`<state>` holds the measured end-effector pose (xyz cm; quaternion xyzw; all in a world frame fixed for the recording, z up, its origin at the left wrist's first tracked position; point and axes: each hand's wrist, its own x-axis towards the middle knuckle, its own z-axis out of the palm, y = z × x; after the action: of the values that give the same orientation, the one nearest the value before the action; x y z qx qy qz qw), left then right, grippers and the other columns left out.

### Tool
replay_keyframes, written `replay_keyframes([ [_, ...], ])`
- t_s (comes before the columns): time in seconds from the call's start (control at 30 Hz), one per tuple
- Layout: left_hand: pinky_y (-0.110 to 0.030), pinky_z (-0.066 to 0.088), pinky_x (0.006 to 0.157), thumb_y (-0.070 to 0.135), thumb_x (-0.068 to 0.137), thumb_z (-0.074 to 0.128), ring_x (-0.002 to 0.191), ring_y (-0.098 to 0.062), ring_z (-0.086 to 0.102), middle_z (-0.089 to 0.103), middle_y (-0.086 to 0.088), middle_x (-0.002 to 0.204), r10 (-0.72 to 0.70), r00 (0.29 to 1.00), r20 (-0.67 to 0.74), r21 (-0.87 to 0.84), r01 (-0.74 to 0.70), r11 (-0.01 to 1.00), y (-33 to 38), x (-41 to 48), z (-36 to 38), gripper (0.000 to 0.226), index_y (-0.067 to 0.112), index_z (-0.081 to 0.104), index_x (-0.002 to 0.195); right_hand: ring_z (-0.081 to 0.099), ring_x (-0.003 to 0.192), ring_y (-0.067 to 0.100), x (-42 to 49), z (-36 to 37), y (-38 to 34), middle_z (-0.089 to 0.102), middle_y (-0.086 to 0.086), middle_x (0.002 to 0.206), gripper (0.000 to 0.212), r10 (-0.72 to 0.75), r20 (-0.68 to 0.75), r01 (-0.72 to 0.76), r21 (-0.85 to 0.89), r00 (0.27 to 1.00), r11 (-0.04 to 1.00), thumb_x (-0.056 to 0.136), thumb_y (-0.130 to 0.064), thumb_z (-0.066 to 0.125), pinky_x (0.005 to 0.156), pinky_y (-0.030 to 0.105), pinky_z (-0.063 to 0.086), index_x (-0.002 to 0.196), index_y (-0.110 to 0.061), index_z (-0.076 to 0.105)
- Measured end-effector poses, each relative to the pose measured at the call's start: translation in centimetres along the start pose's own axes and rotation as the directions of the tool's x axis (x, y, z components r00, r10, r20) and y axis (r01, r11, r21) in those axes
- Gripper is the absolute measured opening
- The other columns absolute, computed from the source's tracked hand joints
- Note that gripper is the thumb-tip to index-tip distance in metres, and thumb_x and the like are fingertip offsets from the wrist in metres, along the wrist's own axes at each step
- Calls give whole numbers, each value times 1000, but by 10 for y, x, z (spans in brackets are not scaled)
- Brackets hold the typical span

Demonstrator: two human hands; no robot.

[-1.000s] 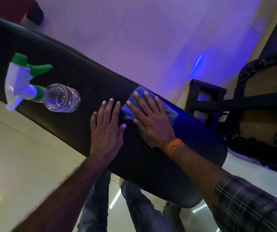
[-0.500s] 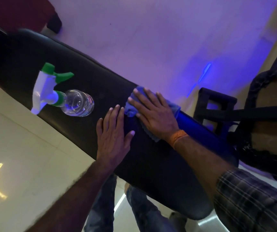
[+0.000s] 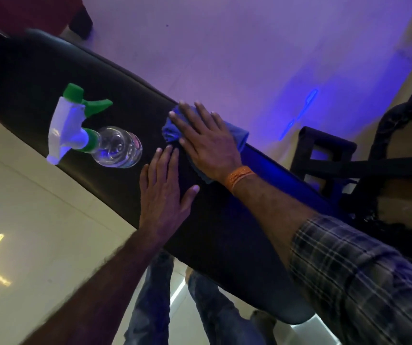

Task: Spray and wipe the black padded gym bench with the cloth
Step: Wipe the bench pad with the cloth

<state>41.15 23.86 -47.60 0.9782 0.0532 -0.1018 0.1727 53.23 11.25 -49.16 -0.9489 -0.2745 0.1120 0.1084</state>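
Bench (image 3: 100,90): right hand (image 3: 207,143) flat, fingers spread on cloth (image 3: 171,130); left hand (image 3: 165,192) open.

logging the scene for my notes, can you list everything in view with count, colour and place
gym bench: 1, black padded, diagonal from upper left to lower right
spray bottle: 1, clear with white and green trigger head, lying on the bench, left of the hands
cloth: 1, blue, on the bench under the right hand
frame: 1, black, beyond the bench at right
floor: pale tiles, purple-lit farther off
wristband: 1, orange, right wrist
sleeve: 1, plaid, right arm
left hand: flat on the bench
right hand: flat on the cloth
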Motion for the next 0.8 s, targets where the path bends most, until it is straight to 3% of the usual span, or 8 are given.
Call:
replay_keyframes([
  [0.13,-56,25,123,49,94,66,158,-32,22,28,-12,168,24,1000,-14,-21,-25,999,3,-9,1,69,8,47,147,7,161,23,-81,6,13,14,-5,173,55,-100,60,102,-29,993,994,110,-43,30,128,49,12,163,-33,22],
  [0.2,-55,24,124,51,95,63,159,-31,20,26,-11,170,29,1000,-13,-21,-29,999,2,-11,0,72,9,44,150,4,161,22,-82,1,24,10,-8,173,55,-106,95,113,-67,990,991,110,-45,26,128,50,12,163,-37,19],
  [0.37,-55,20,125,57,96,55,159,-31,16,22,-11,171,10,1000,-18,16,-10,1000,3,-11,7,84,7,31,158,13,160,26,-25,3,4,17,-6,172,54,29,-8,-29,-16,1000,999,109,-46,28,127,51,14,162,-37,26],
  [0.57,-58,16,126,54,95,61,160,-32,11,16,-12,172,40,998,44,12,-41,999,22,-32,10,88,10,27,162,7,161,23,-132,8,36,13,-7,173,55,-70,48,75,-93,996,993,111,-45,29,128,51,13,163,-34,20],
  [0.7,-58,11,125,59,94,56,160,-31,10,15,-11,172,105,994,39,58,-107,993,23,-44,23,88,13,25,163,12,160,24,-109,10,29,19,-6,172,54,91,-45,-94,-74,995,993,110,-44,30,129,51,11,163,-36,23],
  [0.8,-59,10,126,61,94,54,161,-31,9,15,-11,172,146,987,60,58,-150,987,22,-52,25,88,15,25,163,9,161,27,-174,25,5,17,-4,173,55,220,-63,-222,-17,973,975,110,-43,31,129,52,10,163,-33,23],
])
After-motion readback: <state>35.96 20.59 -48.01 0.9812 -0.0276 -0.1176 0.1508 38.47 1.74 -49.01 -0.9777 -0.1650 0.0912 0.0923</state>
